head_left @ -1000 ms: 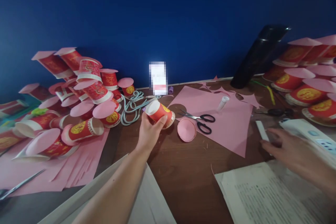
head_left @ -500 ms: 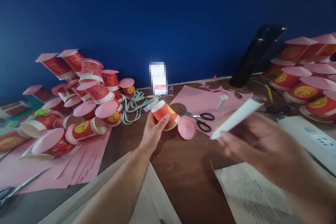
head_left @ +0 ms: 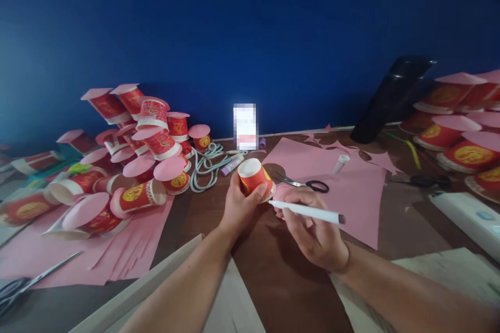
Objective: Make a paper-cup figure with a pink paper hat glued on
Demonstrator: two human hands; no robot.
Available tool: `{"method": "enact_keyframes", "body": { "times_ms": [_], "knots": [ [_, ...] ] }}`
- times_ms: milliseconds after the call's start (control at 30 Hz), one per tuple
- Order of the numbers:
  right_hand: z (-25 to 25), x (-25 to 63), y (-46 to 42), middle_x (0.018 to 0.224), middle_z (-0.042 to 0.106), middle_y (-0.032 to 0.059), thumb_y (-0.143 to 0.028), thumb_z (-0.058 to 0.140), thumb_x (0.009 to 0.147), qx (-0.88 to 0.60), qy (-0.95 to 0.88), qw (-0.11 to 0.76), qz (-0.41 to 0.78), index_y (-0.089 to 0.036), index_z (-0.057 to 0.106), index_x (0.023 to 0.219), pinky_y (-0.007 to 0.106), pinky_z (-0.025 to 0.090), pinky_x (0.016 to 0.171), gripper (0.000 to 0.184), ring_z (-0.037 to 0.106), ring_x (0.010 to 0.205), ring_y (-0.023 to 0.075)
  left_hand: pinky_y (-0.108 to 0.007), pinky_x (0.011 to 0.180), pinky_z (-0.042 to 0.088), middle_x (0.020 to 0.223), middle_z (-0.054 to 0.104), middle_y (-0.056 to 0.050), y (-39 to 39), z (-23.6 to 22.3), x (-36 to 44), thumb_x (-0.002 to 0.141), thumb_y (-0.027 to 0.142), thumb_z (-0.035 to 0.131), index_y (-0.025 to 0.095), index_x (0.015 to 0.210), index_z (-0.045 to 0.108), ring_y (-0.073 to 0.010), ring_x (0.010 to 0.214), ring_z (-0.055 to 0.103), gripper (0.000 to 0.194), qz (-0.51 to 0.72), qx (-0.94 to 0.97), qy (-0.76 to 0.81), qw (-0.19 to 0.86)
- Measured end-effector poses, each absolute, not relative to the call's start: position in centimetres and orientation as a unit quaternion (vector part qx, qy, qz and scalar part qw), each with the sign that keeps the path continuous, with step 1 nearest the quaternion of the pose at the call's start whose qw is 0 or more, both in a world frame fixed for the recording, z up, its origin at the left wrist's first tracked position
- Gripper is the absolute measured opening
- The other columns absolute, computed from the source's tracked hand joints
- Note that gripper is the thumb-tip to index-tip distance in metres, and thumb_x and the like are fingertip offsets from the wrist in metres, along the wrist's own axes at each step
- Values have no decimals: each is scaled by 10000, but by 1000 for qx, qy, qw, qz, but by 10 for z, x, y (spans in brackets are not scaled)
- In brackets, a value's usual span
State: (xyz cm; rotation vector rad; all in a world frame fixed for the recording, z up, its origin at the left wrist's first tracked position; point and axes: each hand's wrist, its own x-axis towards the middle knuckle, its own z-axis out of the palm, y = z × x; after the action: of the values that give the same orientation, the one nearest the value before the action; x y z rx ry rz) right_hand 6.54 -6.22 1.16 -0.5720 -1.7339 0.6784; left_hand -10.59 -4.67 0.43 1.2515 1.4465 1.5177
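Observation:
My left hand (head_left: 238, 208) is wrapped round a red paper cup (head_left: 253, 183) with a white base and a gold emblem, its base tilted up. A white marker (head_left: 310, 212) lies in the grip of my right hand (head_left: 318, 237). The marker's tip is close to the cup's lower rim; whether they touch I cannot tell. Behind my right fingers, a pink paper piece (head_left: 282, 191) is mostly covered. Black-handled scissors (head_left: 316, 186) rest on a pink sheet (head_left: 353, 203) just beyond, and a white cap-like tube (head_left: 341, 164) stands there too.
Red cups with pink paper tops (head_left: 156, 140) are piled at the left, and more cups (head_left: 453, 130) stand at the right. A coiled cable (head_left: 205, 169), a lit phone (head_left: 246, 126), a black bottle (head_left: 390, 99), a power strip (head_left: 469, 223) and other scissors (head_left: 39, 276) lie around.
My right hand has come left and inward with the white marker, its tip now by the cup's rim. The view has shifted slightly; my left hand still holds the cup.

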Motion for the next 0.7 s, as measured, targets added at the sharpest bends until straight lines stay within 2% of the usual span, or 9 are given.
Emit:
{"method": "enact_keyframes", "body": {
  "times_ms": [100,167,300,400,533,700],
  "knots": [
    [22,67,-65,980,628,71,-66,560,825,-218,-785,536,223,-216,540,1142,452,497,906,351,599,975,216,-381,893,482,1104,646,-89,-48,6,-102,680,375,753,185,1180,522,-228,988,629,583,560,506,581,305],
    [28,67,-66,978,627,63,-54,562,823,-213,-795,537,184,-234,549,1168,425,505,896,389,594,981,210,-391,912,476,1128,636,-88,-49,6,-101,673,369,756,197,1194,515,-235,1017,621,599,547,519,597,273],
    [33,64,-68,939,591,37,-36,589,812,-219,-780,572,128,-280,580,1149,328,542,813,417,612,910,165,-397,940,463,1169,611,-89,-51,6,-99,682,321,737,209,1215,496,-241,1074,599,595,531,553,608,206],
    [26,66,-66,901,586,26,-29,605,802,-204,-791,564,123,-271,573,1184,298,545,753,453,616,818,142,-393,934,465,1146,614,-87,-51,7,-98,685,292,721,205,1195,494,-241,1067,600,565,520,557,622,181],
    [16,71,-63,910,613,27,-35,593,805,-208,-812,533,117,-269,545,1223,344,531,813,482,612,863,162,-390,916,472,1118,622,-91,-50,9,-100,687,326,720,193,1167,495,-243,1048,605,547,494,539,656,188],
    [17,77,-51,1062,612,81,-122,560,846,-323,-824,460,70,-235,524,1238,389,482,891,410,574,1004,211,-409,911,466,1156,613,-114,-47,6,-104,669,370,742,180,1195,479,-265,1063,598,619,453,534,687,196]
  ]
}}
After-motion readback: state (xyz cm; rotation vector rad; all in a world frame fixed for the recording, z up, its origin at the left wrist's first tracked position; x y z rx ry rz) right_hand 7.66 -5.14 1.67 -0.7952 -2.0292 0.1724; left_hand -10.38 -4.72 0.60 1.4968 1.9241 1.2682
